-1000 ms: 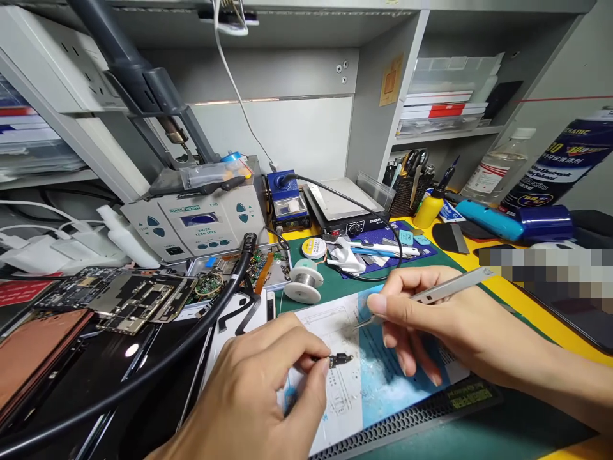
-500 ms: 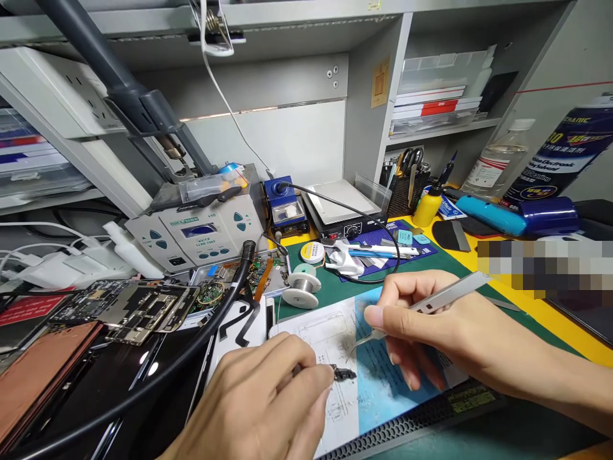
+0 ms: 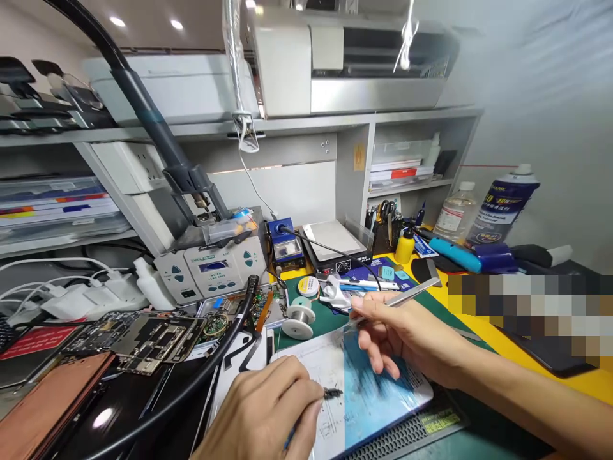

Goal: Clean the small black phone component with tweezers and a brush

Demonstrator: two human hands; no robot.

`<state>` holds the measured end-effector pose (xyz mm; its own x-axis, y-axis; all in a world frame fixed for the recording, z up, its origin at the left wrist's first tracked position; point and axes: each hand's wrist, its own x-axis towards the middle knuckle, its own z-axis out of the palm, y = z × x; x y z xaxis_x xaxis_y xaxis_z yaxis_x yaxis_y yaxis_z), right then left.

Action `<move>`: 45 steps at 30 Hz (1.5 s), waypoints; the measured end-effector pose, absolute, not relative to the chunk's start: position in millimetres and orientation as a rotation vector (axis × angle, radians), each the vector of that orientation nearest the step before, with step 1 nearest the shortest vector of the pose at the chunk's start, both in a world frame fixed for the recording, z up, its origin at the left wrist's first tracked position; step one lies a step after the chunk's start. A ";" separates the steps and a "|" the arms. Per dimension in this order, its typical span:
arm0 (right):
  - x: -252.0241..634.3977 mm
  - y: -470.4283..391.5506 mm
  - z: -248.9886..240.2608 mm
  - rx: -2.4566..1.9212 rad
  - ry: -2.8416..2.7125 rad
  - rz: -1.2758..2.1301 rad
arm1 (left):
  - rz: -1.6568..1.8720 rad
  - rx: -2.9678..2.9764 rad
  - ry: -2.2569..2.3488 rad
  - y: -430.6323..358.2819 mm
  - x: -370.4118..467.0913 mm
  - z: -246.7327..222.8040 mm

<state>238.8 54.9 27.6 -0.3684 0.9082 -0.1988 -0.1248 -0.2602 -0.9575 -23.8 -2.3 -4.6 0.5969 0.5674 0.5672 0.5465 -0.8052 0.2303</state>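
Note:
A small dark, ragged-edged part (image 3: 332,393) pokes out at the fingertips of my left hand (image 3: 268,406), whose thumb and index finger are closed on its near end. Both lie over a printed blue-and-white booklet (image 3: 366,415). Above the booklet's blue half, my right hand (image 3: 397,326) grips metal tweezers (image 3: 417,291) like a pen. The handle end slants up to the right past the knuckles, and the thin tips point left, blurred, above the booklet and apart from the dark part.
A solder wire spool (image 3: 297,321) stands behind the booklet. Circuit boards (image 3: 143,342) and a thick black hose (image 3: 191,390) take up the left. A hot-air station (image 3: 215,268) and a soldering station (image 3: 283,239) stand at the back; a spray can (image 3: 500,207) at right.
My view has tilted upward, bringing the printer above the shelf into sight. My right hand, still holding the tweezers, has its lower fingers more curled. My left hand stays at the dark part.

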 end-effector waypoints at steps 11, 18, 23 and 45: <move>285.4 94.7 26.9 -1.097 -1.267 0.791 | 1.182 2.824 0.882 7.8 -19.2 -7.5; 314.5 132.2 30.5 -1.207 -1.383 0.915 | 1.258 2.777 0.918 12.3 -18.1 -20.3; 318.5 145.1 24.0 -1.235 -1.428 1.182 | 1.263 2.758 0.926 14.1 -18.2 -25.6; 356.6 139.3 35.1 -1.765 -1.807 1.175 | 1.103 2.761 1.032 12.3 -16.1 -25.5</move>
<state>356.6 139.3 35.1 -0.1597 0.9430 -0.2920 0.6491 -0.1226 -0.7508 -16.1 12.3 -25.5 0.5393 0.5736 0.6165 0.5773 -0.7849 0.2252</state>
